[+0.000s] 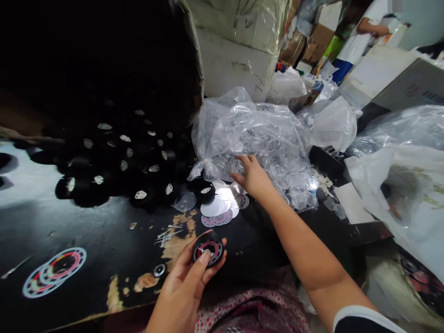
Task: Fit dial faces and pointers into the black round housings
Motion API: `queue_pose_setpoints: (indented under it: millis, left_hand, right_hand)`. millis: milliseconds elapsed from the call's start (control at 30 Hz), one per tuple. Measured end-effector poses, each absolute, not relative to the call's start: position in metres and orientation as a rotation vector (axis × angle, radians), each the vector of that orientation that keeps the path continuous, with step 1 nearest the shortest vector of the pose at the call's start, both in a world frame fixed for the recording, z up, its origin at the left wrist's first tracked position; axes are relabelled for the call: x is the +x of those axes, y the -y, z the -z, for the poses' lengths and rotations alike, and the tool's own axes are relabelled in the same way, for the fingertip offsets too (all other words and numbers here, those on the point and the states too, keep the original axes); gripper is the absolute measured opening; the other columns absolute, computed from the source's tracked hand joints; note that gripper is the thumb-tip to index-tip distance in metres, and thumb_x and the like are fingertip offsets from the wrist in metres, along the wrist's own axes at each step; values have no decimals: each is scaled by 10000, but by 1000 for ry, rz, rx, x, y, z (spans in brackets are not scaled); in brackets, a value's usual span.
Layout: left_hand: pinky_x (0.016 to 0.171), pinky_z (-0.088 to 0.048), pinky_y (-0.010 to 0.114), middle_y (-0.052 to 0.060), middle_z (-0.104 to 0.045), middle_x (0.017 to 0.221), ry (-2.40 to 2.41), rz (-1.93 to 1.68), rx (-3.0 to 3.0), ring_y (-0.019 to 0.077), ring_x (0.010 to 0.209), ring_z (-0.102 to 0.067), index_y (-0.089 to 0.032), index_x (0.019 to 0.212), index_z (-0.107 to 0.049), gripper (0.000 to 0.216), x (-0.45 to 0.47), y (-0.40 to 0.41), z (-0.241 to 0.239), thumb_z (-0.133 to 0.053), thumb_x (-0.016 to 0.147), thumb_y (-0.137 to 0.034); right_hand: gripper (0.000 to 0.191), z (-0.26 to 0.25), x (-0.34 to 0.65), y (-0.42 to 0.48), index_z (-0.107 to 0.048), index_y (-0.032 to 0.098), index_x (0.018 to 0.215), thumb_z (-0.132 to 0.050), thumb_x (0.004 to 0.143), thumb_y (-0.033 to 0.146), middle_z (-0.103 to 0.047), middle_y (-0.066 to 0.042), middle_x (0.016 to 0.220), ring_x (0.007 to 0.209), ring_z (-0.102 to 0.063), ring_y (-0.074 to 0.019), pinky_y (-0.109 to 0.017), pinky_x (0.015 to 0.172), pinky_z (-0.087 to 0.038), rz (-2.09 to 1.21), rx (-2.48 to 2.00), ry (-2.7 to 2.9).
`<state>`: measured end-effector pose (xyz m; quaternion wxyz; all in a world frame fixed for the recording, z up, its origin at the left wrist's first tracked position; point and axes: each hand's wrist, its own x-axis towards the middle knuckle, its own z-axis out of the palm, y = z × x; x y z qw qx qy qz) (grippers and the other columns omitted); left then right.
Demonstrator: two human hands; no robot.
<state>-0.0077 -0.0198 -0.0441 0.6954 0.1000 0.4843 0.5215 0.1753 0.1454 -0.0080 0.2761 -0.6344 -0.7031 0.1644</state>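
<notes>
My left hand (pixel 182 280) grips a round black gauge (pixel 215 244) near the table's front edge, its thumb lying across the printed red and white dial. Farther out, my right hand (pixel 255 179) reaches with fingers apart to the front of a clear plastic bag (pixel 239 111). Clear round covers (pixel 291 185) fill the bag and spill out at its right front; whether my fingertips touch any I cannot tell. Just below that hand lies a loose pile of dial discs (pixel 217 208), some white side up and some printed. A black cup-shaped housing (pixel 204 190) sits beside the pile.
A dark box (pixel 194 55) on its side spills several black housings (pixel 83 185) at left. Printed dials (pixel 55 273), white needles (pixel 168 237) and a small ring (pixel 159 270) lie on the black table (pixel 114 240). Another person (pixel 367 34) stands behind boxes.
</notes>
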Motion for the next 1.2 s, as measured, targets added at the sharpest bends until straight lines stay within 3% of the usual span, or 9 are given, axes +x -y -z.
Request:
queue_pose_setpoints:
  millis: [133,300,433,633,700,833,1000,1067,1200]
  left_hand:
    - [848,-626,339,63,-755,1108,-1050,-1130,185,278,1041,-714,-220,1024,-739,366,-11,18,43,-846,702,-356]
    - [966,-576,372,90,-688,1283,-960,-1150,162,287,1209,-628,-206,1121,-719,366,-13,11,40,-770,795,-366]
    - [978,-563,403,116,-721,1211,-930,-1120,92,284,1140,-670,-185,1086,-733,346,-11,2,35,-718,835,-423]
    - [1000,-539,401,71,-601,1417,-1024,-1172,452,283,1262,-591,-260,1219,-681,386,-15,7,39,-689,860,-403]
    - [1038,-507,395,66,-599,1421,-1105,-1145,604,277,1288,-570,-257,1255,-667,416,-16,14,40,-675,867,-405]
    - [1089,-447,344,60,-661,1343,-1196,-1100,837,252,1302,-560,-239,1262,-674,409,-13,25,34,-659,873,-365]
    - [1043,-486,331,60,-690,1296,-1267,-1128,891,254,1241,-612,-240,1213,-703,384,-12,21,25,-658,863,-390]
    - [1052,-479,342,60,-691,1296,-1308,-1112,870,263,1248,-606,-246,1201,-711,390,-21,24,26,-662,854,-417]
    - [1090,-442,397,51,-709,1265,-1494,-963,821,310,1258,-594,-283,1121,-754,403,-74,66,49,-706,789,-507]
  right_hand:
    - [423,15,184,-158,-643,115,1246,-585,831,57,-699,-125,1044,973,-656,-238,-391,944,-498,-464,-1664,1899]
    - [381,2,195,-131,-621,102,1269,-475,917,103,-668,-150,1135,1041,-626,-233,-421,979,-481,-371,-1658,1708]
    - [293,-7,163,-80,-691,225,1197,-568,933,194,-672,-37,958,889,-639,-155,-306,867,-535,-883,-1297,1953]
    - [307,-7,126,-37,-662,226,1241,-535,966,173,-539,-80,1212,1046,-588,-148,-323,976,-477,-991,-1226,2130]
    - [223,-5,125,-36,-683,196,1119,-513,998,273,-592,-61,1078,980,-594,-154,-303,894,-485,-976,-1247,2111]
    - [422,-2,121,-34,-550,174,746,-327,1048,368,-522,-8,688,669,-497,-148,-281,647,-388,-659,-1339,2112]
    - [453,2,102,-33,-470,191,670,-265,1049,329,-481,1,623,618,-458,-132,-277,640,-340,-523,-1275,2055]
    - [462,3,95,-34,-475,190,661,-293,1048,364,-494,4,617,607,-461,-128,-271,626,-331,-621,-1297,2079]
    - [358,1,100,-31,-615,183,789,-439,1015,397,-646,0,755,699,-585,-123,-233,652,-392,-1159,-1156,2153]
